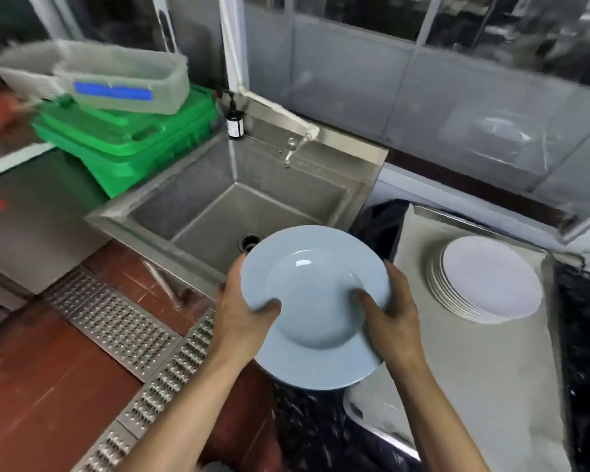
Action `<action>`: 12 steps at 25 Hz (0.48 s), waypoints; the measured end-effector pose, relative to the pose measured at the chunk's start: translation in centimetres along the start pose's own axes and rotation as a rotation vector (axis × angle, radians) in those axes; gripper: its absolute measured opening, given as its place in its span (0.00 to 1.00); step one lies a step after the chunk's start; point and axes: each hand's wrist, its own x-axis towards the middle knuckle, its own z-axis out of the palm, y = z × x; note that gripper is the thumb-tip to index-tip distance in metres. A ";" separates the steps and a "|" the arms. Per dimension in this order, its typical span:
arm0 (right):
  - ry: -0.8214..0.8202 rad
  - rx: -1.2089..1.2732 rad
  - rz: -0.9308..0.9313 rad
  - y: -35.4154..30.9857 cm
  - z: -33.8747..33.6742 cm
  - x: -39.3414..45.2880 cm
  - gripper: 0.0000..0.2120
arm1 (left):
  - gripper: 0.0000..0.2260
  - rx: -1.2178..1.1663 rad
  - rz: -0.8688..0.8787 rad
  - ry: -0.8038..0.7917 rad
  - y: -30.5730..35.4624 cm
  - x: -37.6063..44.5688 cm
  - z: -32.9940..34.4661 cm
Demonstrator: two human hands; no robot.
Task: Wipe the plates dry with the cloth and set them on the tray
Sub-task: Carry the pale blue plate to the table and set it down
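I hold a pale blue plate (315, 321) in front of me, tilted toward the camera, over the corner between the sink and the counter. My left hand (242, 310) grips its left rim, thumb on the face. My right hand (390, 310) grips the right rim, thumb inside the well. To the right, a metal tray (559, 335) lined with a grey cloth (474, 369) carries a stack of white plates (487, 279).
A steel sink (198, 206) with a drain and a tap (292, 148) lies behind the plate. Green crates (133, 137) and clear tubs (123, 80) are stacked at the left. Perforated floor grates (126, 332) run below. A dark marbled counter (321, 430) surrounds the tray.
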 end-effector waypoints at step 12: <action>-0.490 0.078 -0.165 -11.2 26.8 -9.0 0.26 | 0.37 0.048 -0.125 0.491 -6.4 -3.6 -29.1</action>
